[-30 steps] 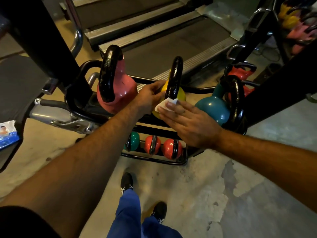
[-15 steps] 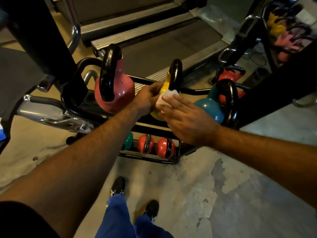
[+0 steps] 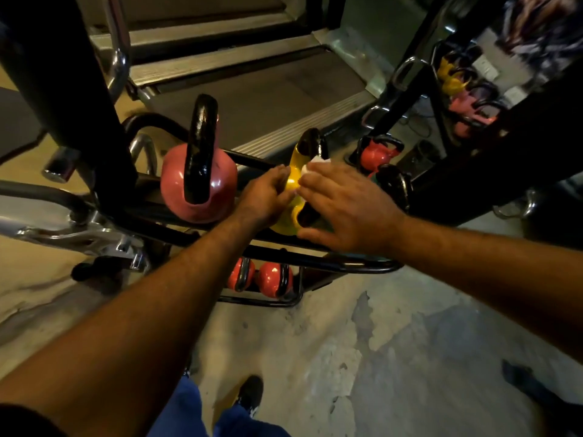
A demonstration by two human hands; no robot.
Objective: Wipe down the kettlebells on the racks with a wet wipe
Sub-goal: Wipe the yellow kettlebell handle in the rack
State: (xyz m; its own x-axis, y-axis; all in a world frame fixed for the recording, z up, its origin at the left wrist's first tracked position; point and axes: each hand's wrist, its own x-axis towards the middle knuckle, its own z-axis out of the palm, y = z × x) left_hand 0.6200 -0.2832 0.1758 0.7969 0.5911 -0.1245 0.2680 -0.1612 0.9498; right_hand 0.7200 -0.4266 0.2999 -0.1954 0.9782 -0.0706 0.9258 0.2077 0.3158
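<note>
Kettlebells fill the top tier of a black rack [image 3: 331, 264]: a pink kettlebell [image 3: 217, 187] with a tall black handle at the left, a yellow kettlebell [image 3: 295, 178] in the middle, and at the right a dark-handled bell [image 3: 394, 184] that is mostly hidden behind the right hand. The left hand [image 3: 265, 193] rests against the yellow bell's left side, its fingers lying along the body; whether they curl round it cannot be told. The right hand [image 3: 344, 206] lies flat with fairly straight, spread fingers, pressing a white wet wipe [image 3: 310, 168] against the yellow bell's right shoulder, just below its black handle. Only a small corner of the wipe shows past the fingertips.

On the lower tier two small red kettlebells [image 3: 271, 279] sit side by side, partly crossed by the left forearm. A further red kettlebell [image 3: 377, 154] stands on the floor behind the rack. Beyond it all lies a treadmill deck [image 3: 252, 93]. A thick black post [image 3: 69, 77] rises at the left, close beside the pink bell. Far right, a second rack holds blurred yellow and pink bells [image 3: 457, 89]. Blue trouser legs and a black shoe [image 3: 250, 395] show on the patchy concrete floor below.
</note>
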